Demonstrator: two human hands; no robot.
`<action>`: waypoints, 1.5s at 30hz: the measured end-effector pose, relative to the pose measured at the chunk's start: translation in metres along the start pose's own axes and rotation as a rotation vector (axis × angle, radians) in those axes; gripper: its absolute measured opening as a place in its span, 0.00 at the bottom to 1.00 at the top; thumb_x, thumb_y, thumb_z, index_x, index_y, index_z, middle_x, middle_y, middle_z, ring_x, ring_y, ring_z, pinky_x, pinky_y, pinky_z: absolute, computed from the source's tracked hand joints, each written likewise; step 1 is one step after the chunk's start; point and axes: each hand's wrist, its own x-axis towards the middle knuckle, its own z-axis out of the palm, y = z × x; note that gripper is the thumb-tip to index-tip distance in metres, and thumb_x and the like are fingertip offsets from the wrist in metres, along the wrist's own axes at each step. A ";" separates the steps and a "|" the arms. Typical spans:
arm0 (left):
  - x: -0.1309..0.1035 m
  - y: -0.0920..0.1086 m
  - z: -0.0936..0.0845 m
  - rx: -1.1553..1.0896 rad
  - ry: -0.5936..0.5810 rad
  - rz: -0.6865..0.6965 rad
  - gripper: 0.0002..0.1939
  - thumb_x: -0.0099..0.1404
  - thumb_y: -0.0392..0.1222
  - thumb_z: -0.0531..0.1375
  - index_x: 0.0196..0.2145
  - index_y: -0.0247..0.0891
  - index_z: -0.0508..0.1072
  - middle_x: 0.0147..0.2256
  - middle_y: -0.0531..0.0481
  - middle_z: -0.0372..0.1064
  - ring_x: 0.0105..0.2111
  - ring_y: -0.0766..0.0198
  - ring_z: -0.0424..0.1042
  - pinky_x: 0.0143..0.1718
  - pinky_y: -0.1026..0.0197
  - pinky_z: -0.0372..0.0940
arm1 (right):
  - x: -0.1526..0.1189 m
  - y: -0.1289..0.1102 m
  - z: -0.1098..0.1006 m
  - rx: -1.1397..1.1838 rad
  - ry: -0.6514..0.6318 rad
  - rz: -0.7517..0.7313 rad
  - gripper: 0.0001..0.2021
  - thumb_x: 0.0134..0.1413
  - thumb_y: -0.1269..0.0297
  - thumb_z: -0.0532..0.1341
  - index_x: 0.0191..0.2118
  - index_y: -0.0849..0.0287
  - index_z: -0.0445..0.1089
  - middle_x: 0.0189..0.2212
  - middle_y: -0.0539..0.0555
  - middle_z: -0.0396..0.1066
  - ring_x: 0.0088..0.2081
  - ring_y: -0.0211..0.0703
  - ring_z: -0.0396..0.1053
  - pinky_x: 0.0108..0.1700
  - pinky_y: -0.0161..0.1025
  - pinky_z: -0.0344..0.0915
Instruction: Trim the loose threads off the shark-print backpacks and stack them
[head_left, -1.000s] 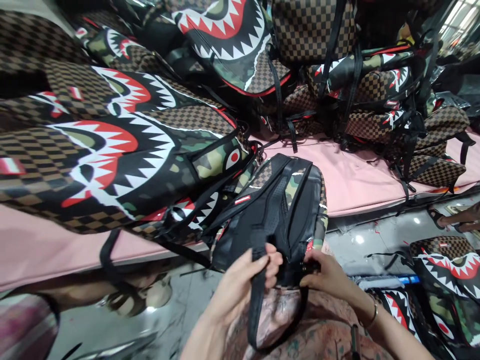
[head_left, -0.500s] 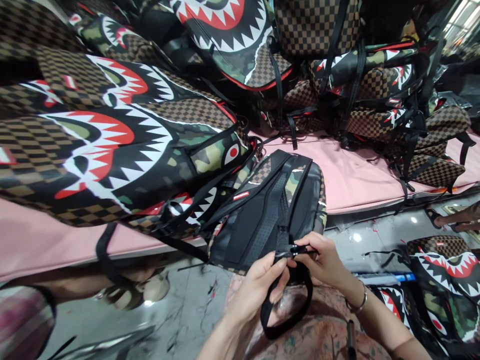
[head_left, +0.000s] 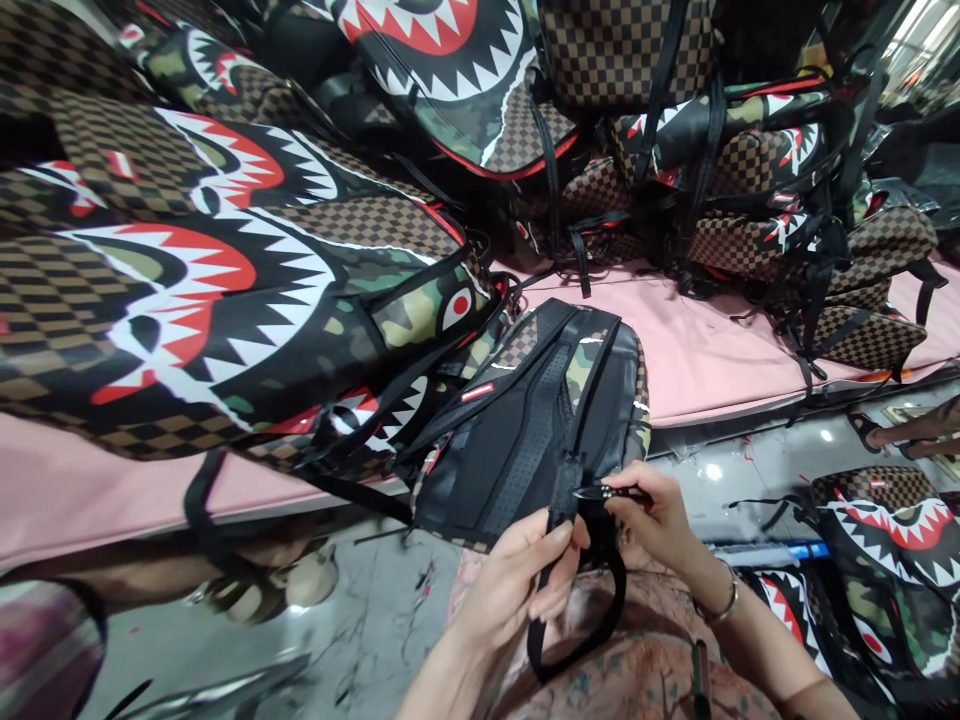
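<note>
A backpack point(head_left: 517, 440) lies with its black padded back and straps facing up, its lower end over the table's edge toward me. My left hand point(head_left: 536, 560) pinches a black strap point(head_left: 564, 490) at the pack's lower end. Close by on the right, my right hand point(head_left: 649, 510) holds a small dark pointed tool point(head_left: 596, 492), its tip at the strap. A loop of black webbing point(head_left: 619, 610) hangs below my hands.
Several shark-mouth backpacks point(head_left: 292, 300) are heaped at the left on the pink table point(head_left: 697, 350). More bags point(head_left: 742, 240) stand behind. Other packs point(head_left: 892, 570) lie low at the right. A person's leg point(head_left: 172, 580) shows at the lower left.
My right hand has moved slightly up and right, so the tool's tip shows beside the strap. The strap between my hands has turned more upright. The view has shifted a little.
</note>
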 end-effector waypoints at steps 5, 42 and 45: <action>0.007 -0.010 -0.004 -0.403 -0.313 -0.141 0.09 0.58 0.41 0.60 0.24 0.34 0.67 0.09 0.64 0.47 0.05 0.83 0.33 0.05 0.77 0.41 | 0.010 0.003 0.016 0.453 -0.047 0.325 0.14 0.45 0.57 0.61 0.38 0.58 0.67 0.24 0.47 0.63 0.23 0.33 0.58 0.25 0.31 0.56; 0.007 0.000 -0.011 0.171 0.644 0.296 0.16 0.39 0.45 0.70 0.26 0.36 0.75 0.20 0.53 0.71 0.19 0.69 0.67 0.21 0.67 0.63 | -0.002 0.026 -0.005 -0.222 0.021 -0.078 0.07 0.54 0.60 0.58 0.36 0.55 0.70 0.26 0.51 0.68 0.28 0.39 0.64 0.31 0.36 0.57; -0.002 0.015 -0.041 0.194 0.365 0.291 0.22 0.44 0.62 0.62 0.17 0.38 0.70 0.09 0.55 0.59 0.10 0.72 0.56 0.11 0.68 0.52 | 0.003 0.032 -0.011 0.043 0.140 0.133 0.07 0.53 0.62 0.56 0.35 0.56 0.68 0.28 0.50 0.68 0.29 0.38 0.65 0.32 0.35 0.61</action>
